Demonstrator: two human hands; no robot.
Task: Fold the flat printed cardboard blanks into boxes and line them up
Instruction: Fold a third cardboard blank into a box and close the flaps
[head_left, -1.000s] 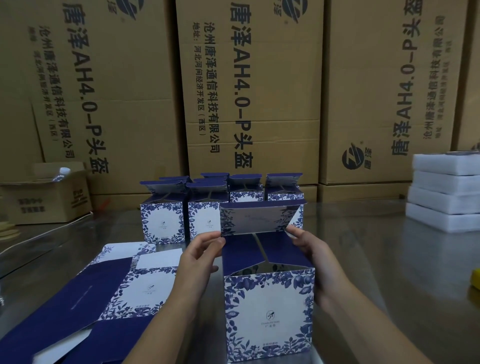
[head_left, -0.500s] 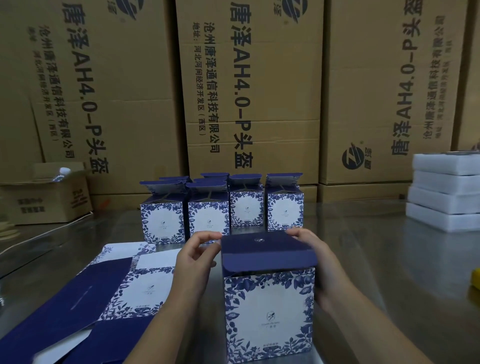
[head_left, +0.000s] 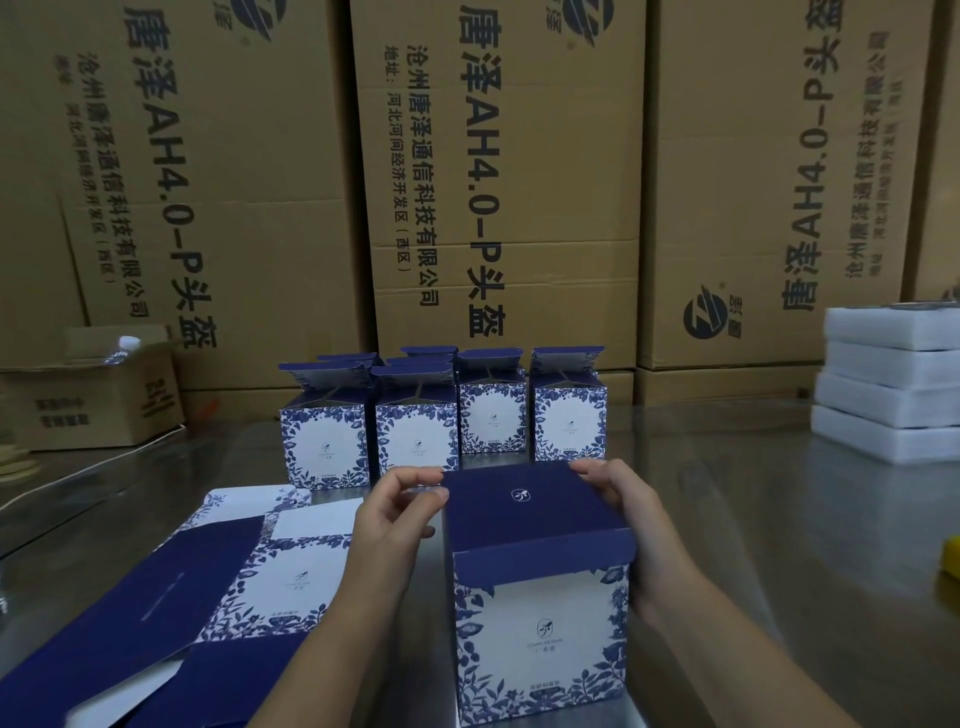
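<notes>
While tall brown cartons (head_left: 498, 182) walled the room's far side and white foam slabs (head_left: 888, 384) sat stacked far right, the box (head_left: 540, 623) stood near on the shiny steel table (head_left: 779, 519), left hand (head_left: 395, 512) pinching its top's left edge, right hand (head_left: 623, 509) curled round its right side, flat blanks (head_left: 208, 597) lying left.
</notes>
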